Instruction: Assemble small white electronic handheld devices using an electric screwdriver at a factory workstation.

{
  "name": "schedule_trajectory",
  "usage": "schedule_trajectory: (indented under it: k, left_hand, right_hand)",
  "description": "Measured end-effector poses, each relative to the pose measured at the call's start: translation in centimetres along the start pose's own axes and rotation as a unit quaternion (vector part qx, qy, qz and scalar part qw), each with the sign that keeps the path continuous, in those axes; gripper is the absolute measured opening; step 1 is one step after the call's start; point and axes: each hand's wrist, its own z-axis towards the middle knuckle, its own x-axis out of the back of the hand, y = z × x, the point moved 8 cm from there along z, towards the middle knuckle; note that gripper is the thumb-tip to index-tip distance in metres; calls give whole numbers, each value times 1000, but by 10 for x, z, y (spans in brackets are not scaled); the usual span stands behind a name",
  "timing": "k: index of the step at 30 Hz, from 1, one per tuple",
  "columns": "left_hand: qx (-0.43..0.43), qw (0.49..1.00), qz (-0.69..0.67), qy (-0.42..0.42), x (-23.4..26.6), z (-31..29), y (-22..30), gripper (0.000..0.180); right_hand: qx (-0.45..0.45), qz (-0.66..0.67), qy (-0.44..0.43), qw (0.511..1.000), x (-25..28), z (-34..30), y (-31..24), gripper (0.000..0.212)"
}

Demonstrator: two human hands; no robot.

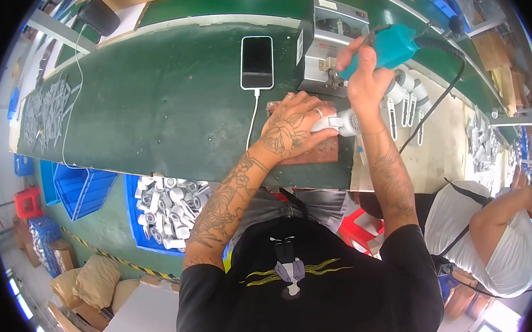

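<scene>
My left hand (pixel 294 126) is closed around a white handheld fan (pixel 350 123) and steadies it low over a reddish-brown pad (pixel 311 155). The fan's round grilled head points right, and my fingers cover much of its body. My right hand (pixel 365 79) grips a teal electric screwdriver (pixel 394 45) from which a dark cable trails. The tool lies nearly level, its tip at the front of a grey screw feeder (pixel 331 43); my hand partly hides where they meet. Several white handheld fans (pixel 418 93) with dark slots lie to the right of my right hand.
A charging phone (pixel 256 63) lies left of the feeder. Grey strips (pixel 48 112) are piled at the bench's far left. Below the front edge stands a blue bin (pixel 133 220) of white parts. Another person (pixel 489 231) sits at the right. The screwdriver cable (pixel 441 94) crosses the bench.
</scene>
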Motion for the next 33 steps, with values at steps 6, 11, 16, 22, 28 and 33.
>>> schedule_trajectory:
  k: [6,11,16,22,28,33]
  left_hand:
    - [17,999,23,19,-4,-4,-5,45]
    - [18,1000,14,15,-7,-3,-7,46]
    - [60,997,-8,-48,-6,-2,-7,49]
    - [36,999,-1,-20,-6,-1,-8,45]
    - [25,1000,11,-12,-5,0,-5,43]
    - [29,999,30,-8,-3,-1,-1,43]
  right_hand:
    - [-104,1,-3,995,-4,-4,3,38]
    - [-127,-42,-1,991,15,-26,-22,54]
    - [-122,-35,-3,992,19,-38,-23,64]
    - [-154,-29,-7,988,18,-43,-15,63]
    - [-149,4,-10,989,17,-50,-4,54]
    - [-150,9,-15,989,16,-53,-1,49]
